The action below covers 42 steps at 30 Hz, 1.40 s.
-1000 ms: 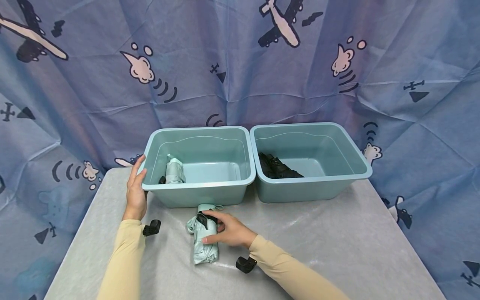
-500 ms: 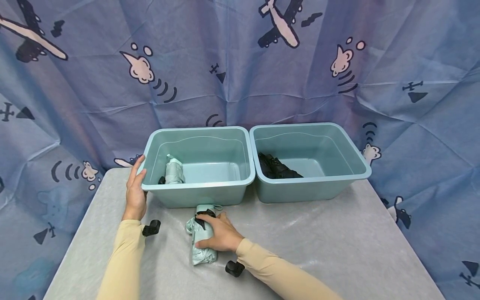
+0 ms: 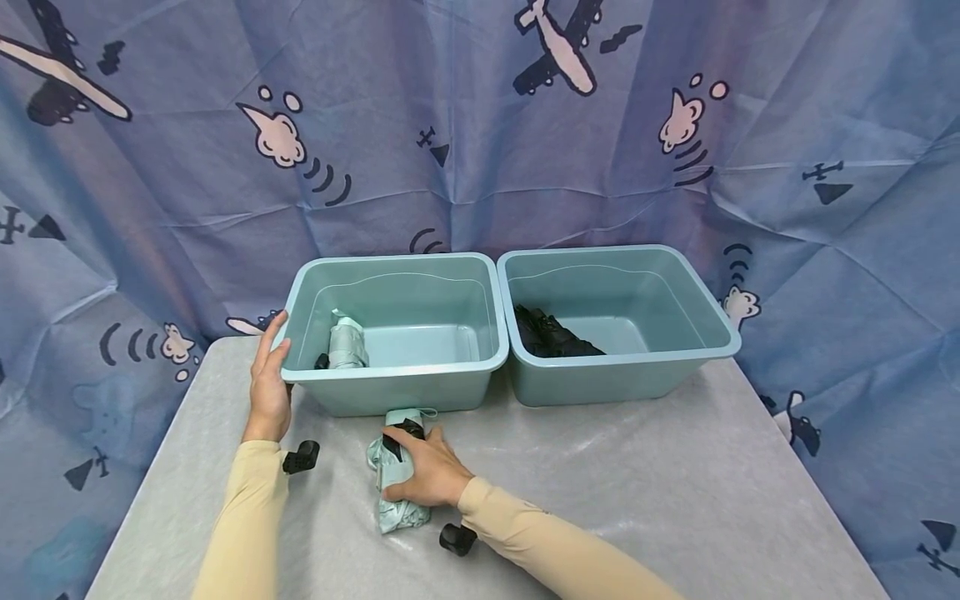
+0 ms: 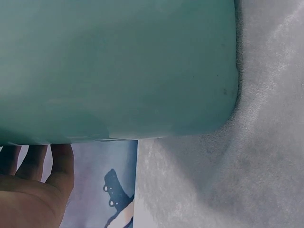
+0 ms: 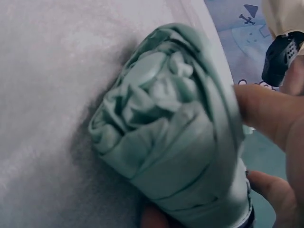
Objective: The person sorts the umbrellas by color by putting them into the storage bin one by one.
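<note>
A mint-green folded umbrella (image 3: 403, 515) with a black band lies on the table in front of the left bin. My right hand (image 3: 429, 469) grips it from above, thumb on one side and fingers on the other. In the right wrist view the bunched fabric end of this umbrella (image 5: 161, 128) fills the middle. My left hand (image 3: 268, 387) rests against the left side of the left teal bin (image 3: 405, 393), its fingers extended along the outer wall. Inside that bin stands another mint-green folded umbrella (image 3: 347, 343) beside a small black object (image 3: 322, 361).
A second teal bin (image 3: 600, 385) stands right beside the first, with a black folded umbrella-like bundle (image 3: 555, 333) at its left end. Both bins are on a grey-white table (image 3: 637, 492). A blue patterned curtain (image 3: 480, 125) hangs behind.
My right hand has moved left over the umbrella and closed round it. The umbrella has shifted slightly left. My left hand stays at the bin.
</note>
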Each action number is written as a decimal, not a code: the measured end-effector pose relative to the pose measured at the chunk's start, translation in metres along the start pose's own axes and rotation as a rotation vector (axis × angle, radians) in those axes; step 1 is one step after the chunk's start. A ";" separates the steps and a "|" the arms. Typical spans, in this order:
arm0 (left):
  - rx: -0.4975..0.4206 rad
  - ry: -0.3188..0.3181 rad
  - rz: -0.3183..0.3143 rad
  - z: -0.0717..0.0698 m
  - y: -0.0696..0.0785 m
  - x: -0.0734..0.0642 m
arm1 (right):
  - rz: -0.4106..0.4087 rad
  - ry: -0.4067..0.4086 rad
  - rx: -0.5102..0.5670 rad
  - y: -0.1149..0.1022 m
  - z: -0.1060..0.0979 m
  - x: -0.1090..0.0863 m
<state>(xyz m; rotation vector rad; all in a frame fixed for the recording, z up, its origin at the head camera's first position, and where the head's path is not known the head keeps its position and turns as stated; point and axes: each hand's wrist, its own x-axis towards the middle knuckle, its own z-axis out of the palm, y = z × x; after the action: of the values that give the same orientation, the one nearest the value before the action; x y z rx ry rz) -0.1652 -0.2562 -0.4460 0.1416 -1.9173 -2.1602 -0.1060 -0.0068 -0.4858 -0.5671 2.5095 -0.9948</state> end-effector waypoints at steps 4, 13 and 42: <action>0.005 0.001 0.000 0.000 0.000 0.000 | 0.012 -0.005 -0.014 -0.002 0.002 0.002; -0.001 -0.001 0.004 0.000 0.001 0.000 | -0.004 -0.014 -0.005 -0.002 0.003 0.007; 0.005 -0.004 0.008 0.000 0.002 0.000 | -0.230 -0.132 0.432 -0.025 -0.050 -0.036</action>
<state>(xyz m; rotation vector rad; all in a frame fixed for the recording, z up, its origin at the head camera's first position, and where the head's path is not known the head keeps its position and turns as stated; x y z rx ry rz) -0.1645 -0.2564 -0.4440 0.1301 -1.9231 -2.1521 -0.0939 0.0224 -0.4265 -0.7628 2.0565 -1.4799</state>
